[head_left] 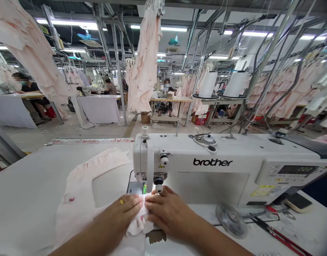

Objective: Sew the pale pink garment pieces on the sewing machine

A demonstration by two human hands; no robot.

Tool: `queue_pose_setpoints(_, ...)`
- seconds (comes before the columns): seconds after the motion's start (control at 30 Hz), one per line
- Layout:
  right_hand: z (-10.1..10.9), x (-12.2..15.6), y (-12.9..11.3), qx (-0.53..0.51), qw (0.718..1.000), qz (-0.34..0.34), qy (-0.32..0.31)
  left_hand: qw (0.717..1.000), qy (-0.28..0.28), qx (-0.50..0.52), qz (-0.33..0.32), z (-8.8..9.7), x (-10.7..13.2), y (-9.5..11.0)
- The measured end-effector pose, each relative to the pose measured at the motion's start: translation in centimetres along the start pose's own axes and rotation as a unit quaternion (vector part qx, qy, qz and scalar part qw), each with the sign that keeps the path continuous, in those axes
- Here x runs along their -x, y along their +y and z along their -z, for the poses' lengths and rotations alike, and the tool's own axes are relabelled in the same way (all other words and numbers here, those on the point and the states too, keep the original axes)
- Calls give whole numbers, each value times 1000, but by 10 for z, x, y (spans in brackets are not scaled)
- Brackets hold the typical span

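Observation:
A pale pink garment piece (77,185) with a ruffled edge and small printed motifs curves across the table on the left and runs under the needle area of a white Brother sewing machine (179,153). Just in front of the presser area, my left hand (124,210), with a yellow ring on one finger, presses a gathered part of the cloth with its fingers together. From the other side, my right hand (170,211) holds the same cloth, fingers bent close to the needle. The fingertips of both hands nearly meet. The machine head hides the needle tip from view.
Right of my right hand lie a clear round plastic disc (231,219), red-handled tweezers or snips (279,236) and a dark pad (298,202). Thread cones (208,84) stand behind the machine. Pink garments (146,60) hang beyond, where several people sit at other machines.

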State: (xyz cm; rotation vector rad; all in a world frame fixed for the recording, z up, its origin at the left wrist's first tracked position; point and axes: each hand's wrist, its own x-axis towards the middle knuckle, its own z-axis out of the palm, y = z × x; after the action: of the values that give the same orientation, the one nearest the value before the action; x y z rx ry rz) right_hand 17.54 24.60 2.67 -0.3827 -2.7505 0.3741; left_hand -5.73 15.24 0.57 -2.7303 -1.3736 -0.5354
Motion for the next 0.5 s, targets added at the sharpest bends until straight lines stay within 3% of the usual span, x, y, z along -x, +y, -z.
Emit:
queue_pose_setpoints(0.2, 0, 0, 4, 17, 1000, -8, -2, 999, -22, 11, 28, 2, -15, -8)
queue_pose_setpoints(0.5, 4, -1, 0, 15, 1000, -22, -3, 1000, -7, 11, 26, 1, -15, -11)
